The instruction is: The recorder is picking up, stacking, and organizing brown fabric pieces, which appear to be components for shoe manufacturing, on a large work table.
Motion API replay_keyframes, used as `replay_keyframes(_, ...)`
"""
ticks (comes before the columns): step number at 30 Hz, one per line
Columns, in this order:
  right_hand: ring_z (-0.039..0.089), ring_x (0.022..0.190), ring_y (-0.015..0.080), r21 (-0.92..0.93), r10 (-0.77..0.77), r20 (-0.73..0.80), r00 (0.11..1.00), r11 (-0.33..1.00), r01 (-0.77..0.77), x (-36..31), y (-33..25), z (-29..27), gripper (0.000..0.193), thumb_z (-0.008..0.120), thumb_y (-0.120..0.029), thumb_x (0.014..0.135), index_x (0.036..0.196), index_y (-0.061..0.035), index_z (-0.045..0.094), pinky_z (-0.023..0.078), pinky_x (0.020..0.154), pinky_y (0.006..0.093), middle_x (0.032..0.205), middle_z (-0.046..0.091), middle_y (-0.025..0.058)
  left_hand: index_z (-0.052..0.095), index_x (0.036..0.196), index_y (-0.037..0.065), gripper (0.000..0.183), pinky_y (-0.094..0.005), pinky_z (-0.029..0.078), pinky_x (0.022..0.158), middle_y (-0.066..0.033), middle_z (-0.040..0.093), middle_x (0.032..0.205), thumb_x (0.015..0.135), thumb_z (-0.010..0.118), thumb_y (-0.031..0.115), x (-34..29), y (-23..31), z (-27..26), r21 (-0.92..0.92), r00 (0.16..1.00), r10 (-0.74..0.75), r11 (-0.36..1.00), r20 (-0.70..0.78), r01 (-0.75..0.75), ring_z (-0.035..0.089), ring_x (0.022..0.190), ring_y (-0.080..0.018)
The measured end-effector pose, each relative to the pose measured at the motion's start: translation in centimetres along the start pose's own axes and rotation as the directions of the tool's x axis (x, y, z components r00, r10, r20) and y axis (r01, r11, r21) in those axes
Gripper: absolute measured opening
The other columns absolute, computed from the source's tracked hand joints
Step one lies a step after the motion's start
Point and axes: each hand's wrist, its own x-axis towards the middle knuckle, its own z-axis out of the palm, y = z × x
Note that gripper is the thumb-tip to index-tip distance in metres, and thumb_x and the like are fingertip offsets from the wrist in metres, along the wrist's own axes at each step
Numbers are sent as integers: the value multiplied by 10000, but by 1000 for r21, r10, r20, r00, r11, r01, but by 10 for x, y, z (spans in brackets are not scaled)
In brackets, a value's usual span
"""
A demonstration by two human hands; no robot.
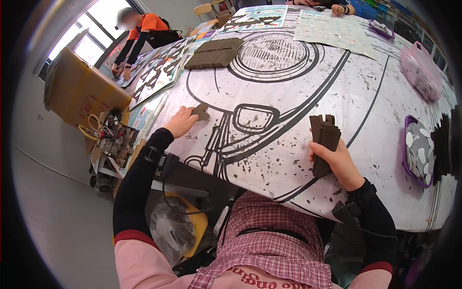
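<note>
My left hand [180, 122] is over the left side of the table, its fingertips closed on a small dark brown flat cut-out piece [202, 111]. My right hand [339, 161] grips an upright stack of similar dark brown cut-out pieces [324, 137], with the thumb across the front of the stack. Farther back on the table lies a long row of dark brown pieces [214, 53] packed side by side. Beneath both hands spreads a white table cover [288, 159] printed with thick black line drawing and speckled with dark flecks.
At right stand a purple basket [405, 144] of grey-white discs, more dark pieces [442, 147] and a pink plastic bag [421, 72]. Printed sheets [161, 72] lie at left, near a cardboard box [84, 86] and a person in orange [154, 23]. Another person's hand [338, 9] is at the far edge.
</note>
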Motion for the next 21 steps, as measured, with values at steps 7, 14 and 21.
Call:
replay_keyframes(7, 574, 735, 115, -22, -2, -1, 1000, 1000, 2, 3, 1, 0, 485, 640, -237, 851, 1224, 21, 469, 468, 688, 259, 812, 562, 36, 533, 1060, 16, 242, -424, 455, 794, -184, 515, 983, 849, 565, 130, -10, 56, 9, -99, 932, -206, 978, -299, 184, 551, 907, -362)
replay_keyframes(14, 575, 723, 118, -37, 0, 9, 1000, 999, 1, 4, 0, 6, 487, 640, -239, 852, 1230, 18, 469, 464, 688, 259, 798, 567, 39, 562, 1093, 51, 258, -419, 445, 742, -131, 558, 956, 837, 553, 71, -24, 8, -12, 75, 702, -332, 874, -630, 481, 562, 860, -319)
replay_keyframes(21, 569, 700, 104, 1, -8, -42, 999, 1000, 8, 4, -2, 3, 290, 666, -237, 838, 969, -20, 525, 468, 632, 252, 779, 564, 30, 651, 1105, 136, 296, -364, 495, 744, -125, 625, 905, 813, 636, 91, -46, -62, 9, -338, 616, -593, 804, -519, 489, 626, 826, -267)
